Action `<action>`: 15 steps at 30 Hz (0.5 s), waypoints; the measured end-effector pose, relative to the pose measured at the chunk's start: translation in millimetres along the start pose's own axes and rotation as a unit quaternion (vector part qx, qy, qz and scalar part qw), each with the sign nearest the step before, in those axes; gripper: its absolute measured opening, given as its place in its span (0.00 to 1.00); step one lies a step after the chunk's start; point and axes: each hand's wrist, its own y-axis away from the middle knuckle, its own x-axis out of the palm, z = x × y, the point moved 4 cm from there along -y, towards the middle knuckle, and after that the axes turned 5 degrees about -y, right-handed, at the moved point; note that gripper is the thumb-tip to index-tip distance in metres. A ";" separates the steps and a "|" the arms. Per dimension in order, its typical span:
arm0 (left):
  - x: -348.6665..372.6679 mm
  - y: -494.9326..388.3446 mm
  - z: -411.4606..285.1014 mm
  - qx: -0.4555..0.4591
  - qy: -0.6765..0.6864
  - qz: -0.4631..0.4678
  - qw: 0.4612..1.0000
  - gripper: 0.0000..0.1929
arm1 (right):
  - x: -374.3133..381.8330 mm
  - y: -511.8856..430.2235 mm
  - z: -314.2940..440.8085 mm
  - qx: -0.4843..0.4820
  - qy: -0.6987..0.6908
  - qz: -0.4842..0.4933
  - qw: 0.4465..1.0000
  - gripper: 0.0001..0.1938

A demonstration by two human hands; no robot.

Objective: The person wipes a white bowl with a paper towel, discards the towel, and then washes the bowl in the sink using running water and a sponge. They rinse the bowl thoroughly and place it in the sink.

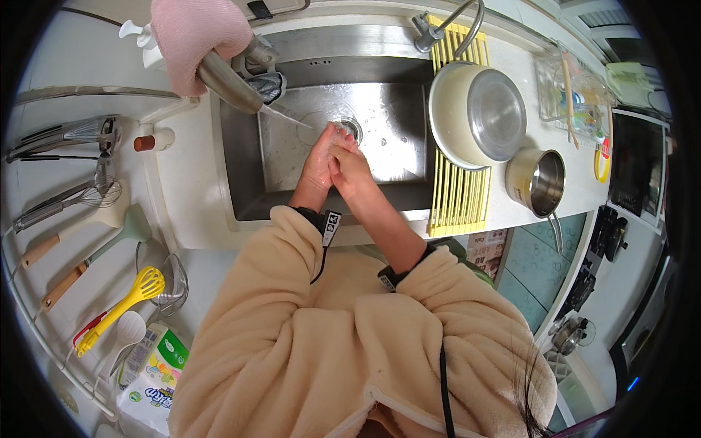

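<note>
My left hand point(319, 160) and my right hand point(350, 167) are pressed together over the stainless steel sink point(394, 164), near its drain point(349, 127). The right hand lies across the left, and both look wet. Overlap and splashing water hide most of the fingers, and no object shows in either hand. From the metal faucet point(230, 82) on the left, a stream of water point(286, 117) runs down towards the fingertips. A pink towel point(200, 33) is draped over that faucet.
A yellow roll-up drying rack point(460, 202) borders the sink's right side, bearing an upturned cream pot point(452, 115). Beside it stands a small saucepan point(535, 183). A second, thin faucet point(430, 38) rises behind. Whisks, spatulas and a yellow slotted utensil point(123, 306) hang at left.
</note>
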 end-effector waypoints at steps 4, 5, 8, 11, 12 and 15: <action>-27.0 -12.4 -0.7 -0.062 0.080 0.050 0.994 0.22 | -14.4 17.0 -3.3 -0.031 0.211 0.060 0.975 0.13; -28.8 -15.0 2.0 -0.102 0.114 0.075 0.985 0.21 | -20.2 18.2 0.2 -0.073 0.245 0.090 0.962 0.14; -42.8 -22.2 -1.2 -0.001 -0.075 -0.129 0.989 0.21 | -30.4 13.1 30.4 -0.449 0.392 0.181 0.782 0.19; -21.8 -17.9 3.2 0.144 -0.081 -0.115 0.979 0.24 | -25.5 -9.4 39.4 -0.394 0.386 0.196 0.811 0.22; -17.4 -18.6 10.6 0.102 -0.105 -0.129 0.981 0.26 | -21.6 -18.1 41.0 -0.323 0.367 0.156 0.858 0.23; -14.9 -11.3 18.6 0.048 -0.229 -0.148 0.961 0.31 | -9.4 -10.3 30.7 -0.006 0.065 0.042 0.997 0.29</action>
